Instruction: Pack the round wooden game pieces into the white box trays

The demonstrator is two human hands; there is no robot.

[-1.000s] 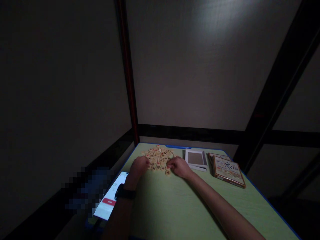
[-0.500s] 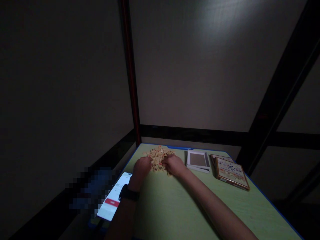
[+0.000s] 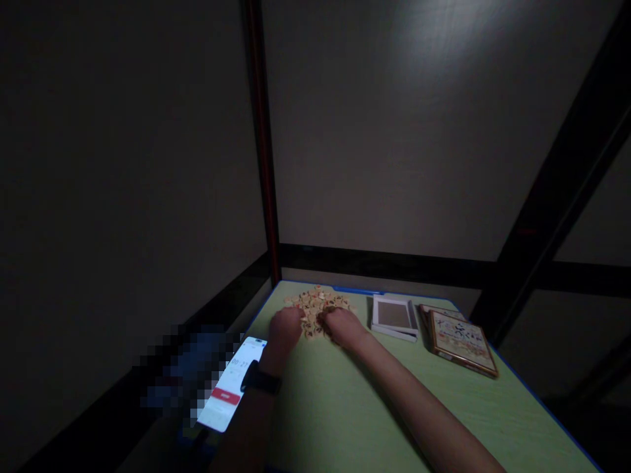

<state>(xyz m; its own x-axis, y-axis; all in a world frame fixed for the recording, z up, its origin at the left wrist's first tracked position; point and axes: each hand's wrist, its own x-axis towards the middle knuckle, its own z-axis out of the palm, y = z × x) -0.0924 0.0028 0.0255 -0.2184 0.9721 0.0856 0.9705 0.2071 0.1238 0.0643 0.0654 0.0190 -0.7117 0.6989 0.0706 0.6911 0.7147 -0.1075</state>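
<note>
A loose pile of round wooden Chinese chess pieces, marked in red and dark ink, lies at the far left of the table. At the pile's left side is my left hand, fingers curled in and tips against the pieces. My right hand reaches in from the right, its fingers bent and pressed together over the near right part. Whatever is between the fingertips of either hand is too small and dark to make out. On my left wrist is a dark band.
A lit phone showing a timer lies at the table's left edge. Right of the pile stands a white open box. Farther right are two flat patterned boxes, overlapping. Walls close off the left and back of the green table.
The view has shifted slightly, so most things sit a little farther right. Both hands stay at the pile with small finger movements; some pieces around them lie a bit differently.
</note>
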